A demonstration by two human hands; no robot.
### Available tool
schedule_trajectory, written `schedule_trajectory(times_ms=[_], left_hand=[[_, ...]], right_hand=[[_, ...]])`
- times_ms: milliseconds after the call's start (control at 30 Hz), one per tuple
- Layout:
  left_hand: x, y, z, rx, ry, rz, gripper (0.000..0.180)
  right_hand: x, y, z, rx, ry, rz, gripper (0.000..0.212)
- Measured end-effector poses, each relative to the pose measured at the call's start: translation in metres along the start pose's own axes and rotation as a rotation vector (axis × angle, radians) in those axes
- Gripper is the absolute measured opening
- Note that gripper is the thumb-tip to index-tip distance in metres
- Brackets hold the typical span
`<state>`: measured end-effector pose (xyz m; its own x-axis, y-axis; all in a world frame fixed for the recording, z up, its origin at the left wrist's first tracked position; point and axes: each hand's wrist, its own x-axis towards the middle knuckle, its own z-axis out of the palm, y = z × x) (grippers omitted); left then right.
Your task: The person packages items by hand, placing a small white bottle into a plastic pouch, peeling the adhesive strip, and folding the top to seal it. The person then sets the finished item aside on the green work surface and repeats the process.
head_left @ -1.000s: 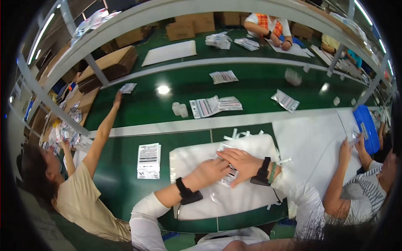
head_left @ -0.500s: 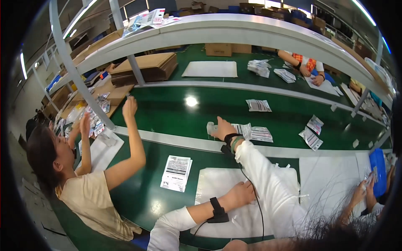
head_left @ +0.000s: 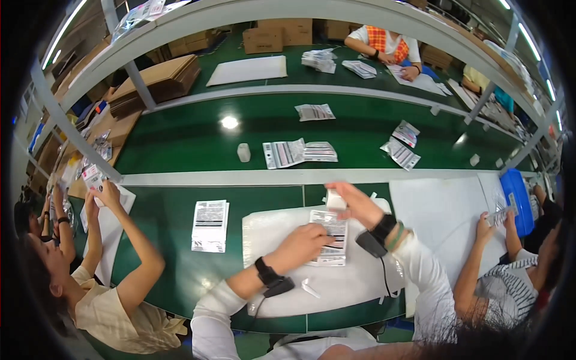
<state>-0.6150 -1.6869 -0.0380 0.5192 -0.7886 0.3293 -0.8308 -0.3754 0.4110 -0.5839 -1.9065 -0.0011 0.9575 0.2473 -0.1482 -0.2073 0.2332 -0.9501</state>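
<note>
On a white padded mat [head_left: 264, 240] lies a printed white sheet [head_left: 336, 243] with dark lines of text and bars. My left hand [head_left: 294, 247] rests at its left side, fingers curled together over the edge. Whether they pinch it or only press on it is hard to see. Just above the sheet, my right hand [head_left: 360, 207] grips a small whitish block [head_left: 335, 200] between thumb and fingers. Below my left hand, a thin white strip [head_left: 310, 288] lies on the mat. A pile of similar printed sheets [head_left: 210, 226] sits on the green table to the left.
Beyond a pale rail [head_left: 240, 178] runs a green surface with printed packets [head_left: 284, 153] and a whitish piece [head_left: 243, 152]. An overhead shelf [head_left: 240, 16] crosses the far side. People work at the left, right and far side. A blue bin [head_left: 517, 201] stands at right.
My right hand has come back from the green surface beyond the rail to above the mat, holding a whitish block. A printed sheet now shows under my left hand. The view has shifted.
</note>
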Motion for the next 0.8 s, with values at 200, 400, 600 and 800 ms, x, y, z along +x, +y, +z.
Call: schedule_trajectory(times_ms=[200, 400, 600, 800], left_hand=[[-0.002, -0.004, 0.007, -0.053, 0.061, 0.015, 0.025], [0.002, 0.002, 0.011, -0.177, 0.035, -0.098, 0.026], [0.003, 0.014, 0.019, -0.153, 0.138, -0.099, 0.021], [0.009, 0.025, 0.021, -0.123, 0.162, -0.048, 0.020]], right_hand=[[-0.108, 0.028, 0.005, -0.463, -0.131, -0.076, 0.051], [-0.129, 0.049, 0.006, -1.050, 0.003, -0.520, 0.037], [-0.124, 0.045, 0.017, -1.276, 0.124, -0.467, 0.041], [-0.094, 0.054, 0.000, -1.195, 0.267, -0.366, 0.044]])
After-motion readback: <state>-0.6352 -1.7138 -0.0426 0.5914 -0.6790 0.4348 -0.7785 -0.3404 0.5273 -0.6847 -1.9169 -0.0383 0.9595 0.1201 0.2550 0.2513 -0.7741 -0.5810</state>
